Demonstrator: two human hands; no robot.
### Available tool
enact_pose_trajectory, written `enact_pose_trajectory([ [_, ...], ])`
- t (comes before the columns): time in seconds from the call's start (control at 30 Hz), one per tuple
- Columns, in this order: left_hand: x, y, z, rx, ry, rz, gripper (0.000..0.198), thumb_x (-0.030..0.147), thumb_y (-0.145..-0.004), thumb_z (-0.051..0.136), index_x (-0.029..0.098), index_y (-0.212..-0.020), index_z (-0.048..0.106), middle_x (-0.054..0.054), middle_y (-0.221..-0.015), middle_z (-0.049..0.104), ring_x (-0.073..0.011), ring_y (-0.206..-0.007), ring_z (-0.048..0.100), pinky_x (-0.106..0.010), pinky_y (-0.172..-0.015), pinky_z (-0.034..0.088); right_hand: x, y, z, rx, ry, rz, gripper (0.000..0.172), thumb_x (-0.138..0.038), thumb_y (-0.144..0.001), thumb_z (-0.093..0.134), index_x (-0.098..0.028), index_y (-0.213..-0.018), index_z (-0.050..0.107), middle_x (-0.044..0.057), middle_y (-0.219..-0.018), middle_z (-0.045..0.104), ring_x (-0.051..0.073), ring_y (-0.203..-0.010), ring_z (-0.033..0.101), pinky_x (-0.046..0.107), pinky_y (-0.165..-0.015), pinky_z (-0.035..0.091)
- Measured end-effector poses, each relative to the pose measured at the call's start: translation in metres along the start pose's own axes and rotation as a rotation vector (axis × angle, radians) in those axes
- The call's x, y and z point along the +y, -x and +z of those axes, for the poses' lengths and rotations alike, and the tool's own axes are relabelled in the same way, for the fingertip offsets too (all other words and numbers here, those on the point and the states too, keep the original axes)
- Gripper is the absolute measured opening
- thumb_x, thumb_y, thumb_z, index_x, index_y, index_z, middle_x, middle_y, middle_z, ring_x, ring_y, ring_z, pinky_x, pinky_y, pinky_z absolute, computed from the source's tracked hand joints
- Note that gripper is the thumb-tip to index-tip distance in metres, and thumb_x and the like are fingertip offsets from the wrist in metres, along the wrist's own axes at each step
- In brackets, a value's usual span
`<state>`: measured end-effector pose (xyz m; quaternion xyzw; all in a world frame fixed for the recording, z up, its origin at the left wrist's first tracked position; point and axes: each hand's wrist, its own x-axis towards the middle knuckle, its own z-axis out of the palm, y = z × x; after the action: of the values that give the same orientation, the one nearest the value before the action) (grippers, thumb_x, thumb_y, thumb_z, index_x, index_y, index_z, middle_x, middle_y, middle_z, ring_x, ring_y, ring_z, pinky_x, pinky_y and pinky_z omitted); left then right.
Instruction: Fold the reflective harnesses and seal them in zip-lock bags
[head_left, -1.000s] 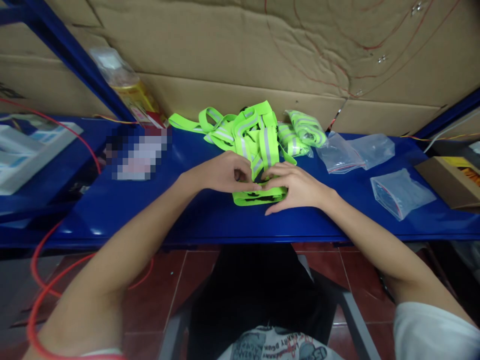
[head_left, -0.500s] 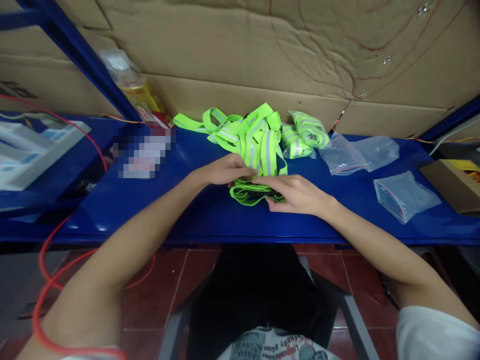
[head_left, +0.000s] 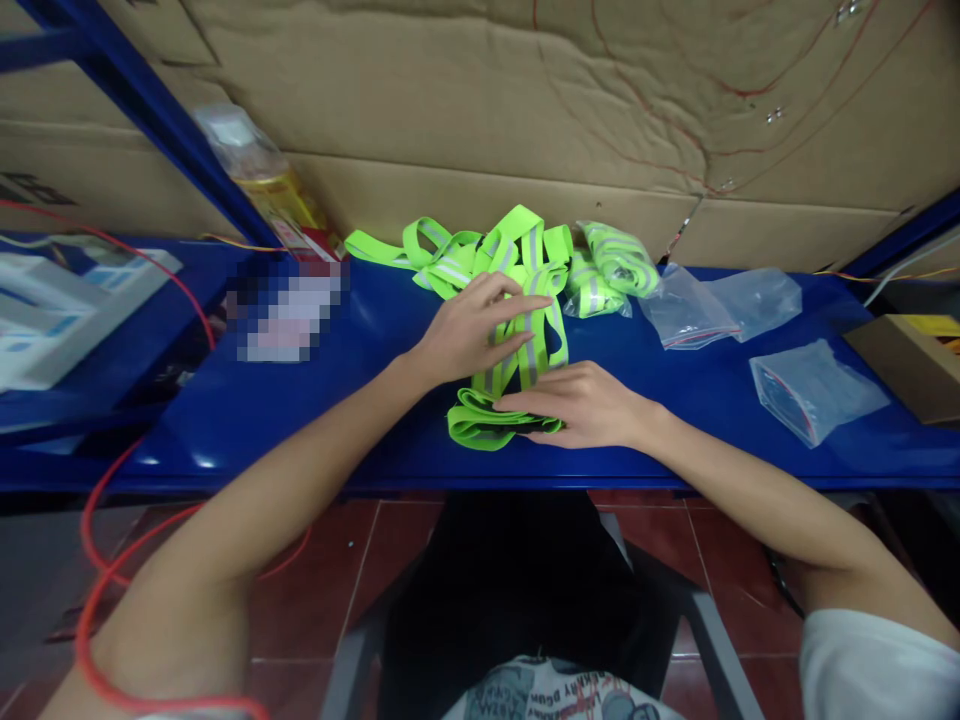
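A tangle of neon-green reflective straps (head_left: 487, 255) lies on the blue shelf top (head_left: 300, 420). Its near end is folded into a flat bundle (head_left: 472, 425) at the front edge. My right hand (head_left: 581, 405) presses down on that bundle, fingers wrapped over it. My left hand (head_left: 472, 325) reaches further back and pinches a strap running up from the bundle, thumb under, fingers over. Two rolled green straps in clear bags (head_left: 607, 265) sit just right of the tangle.
Empty clear zip bags (head_left: 720, 305) and another (head_left: 814, 390) lie to the right, with a cardboard box (head_left: 904, 360) at the far right. A bottle (head_left: 259, 175) leans at the back left. Cardboard lines the wall. A red cable (head_left: 97, 520) loops at left.
My left hand has left the bundle and moved back and up along a strap. My right hand has shifted to hold the folded bundle down, now nearer the front edge.
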<state>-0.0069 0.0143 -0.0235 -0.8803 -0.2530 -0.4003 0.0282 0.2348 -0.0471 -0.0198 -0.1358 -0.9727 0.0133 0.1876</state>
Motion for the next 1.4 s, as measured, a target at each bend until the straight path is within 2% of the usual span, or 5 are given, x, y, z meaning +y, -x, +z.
enact_pose_trajectory([
  [0.13, 0.006, -0.001, 0.008, -0.127, -0.037, 0.212, 0.027, 0.036, -0.107, 0.065, 0.033, -0.133, 0.074, -0.01, -0.136, 0.071, -0.0227, -0.116, 0.068, -0.04, -0.096, 0.057, -0.008, -0.001, 0.004, -0.019, 0.07, -0.061, 0.045, -0.034, -0.108, 0.06, -0.016, -0.149, 0.065, 0.006, -0.093, 0.08, 0.02, -0.083, 0.071, 0.033, -0.073, 0.05],
  [0.43, -0.003, 0.001, 0.026, -0.062, -0.204, 0.205, 0.029, 0.017, -0.109, 0.051, 0.024, -0.097, 0.076, -0.004, -0.08, 0.064, -0.0175, -0.071, 0.056, -0.033, -0.063, 0.044, -0.019, -0.005, 0.008, 0.14, -0.063, -0.078, 0.031, -0.032, -0.104, 0.063, -0.018, -0.126, 0.079, 0.002, -0.076, 0.075, 0.019, -0.077, 0.067, 0.033, -0.065, 0.047],
  [0.73, -0.005, 0.004, 0.024, -0.321, 0.175, 0.061, 0.02, 0.017, -0.099, 0.061, 0.023, -0.101, 0.08, -0.007, -0.102, 0.078, -0.0198, -0.096, 0.071, -0.033, -0.085, 0.057, -0.009, -0.002, 0.001, 0.142, -0.316, 0.051, 0.024, -0.034, -0.1, 0.074, -0.02, -0.118, 0.083, 0.005, -0.105, 0.081, 0.014, -0.076, 0.072, 0.028, -0.064, 0.052],
  [1.07, 0.005, 0.001, 0.007, -0.126, 0.499, -0.239, 0.018, 0.018, -0.089, 0.062, 0.017, -0.091, 0.08, -0.004, -0.082, 0.077, -0.0141, -0.072, 0.068, -0.026, -0.067, 0.051, -0.002, 0.0, -0.005, 0.251, -0.179, 0.074, 0.027, -0.044, -0.098, 0.081, -0.02, -0.11, 0.085, 0.001, -0.085, 0.083, 0.017, -0.073, 0.077, 0.028, -0.063, 0.051],
  [1.4, 0.017, -0.01, -0.036, -0.787, 0.947, -0.488, 0.053, 0.047, -0.064, 0.103, 0.018, -0.092, 0.068, 0.005, -0.066, 0.059, -0.0084, -0.054, 0.052, -0.02, -0.048, 0.035, 0.01, 0.003, 0.001, 0.249, -0.309, 0.108, 0.032, -0.048, -0.096, 0.083, -0.02, -0.112, 0.084, 0.008, -0.107, 0.081, 0.02, -0.088, 0.08, 0.03, -0.073, 0.06],
])
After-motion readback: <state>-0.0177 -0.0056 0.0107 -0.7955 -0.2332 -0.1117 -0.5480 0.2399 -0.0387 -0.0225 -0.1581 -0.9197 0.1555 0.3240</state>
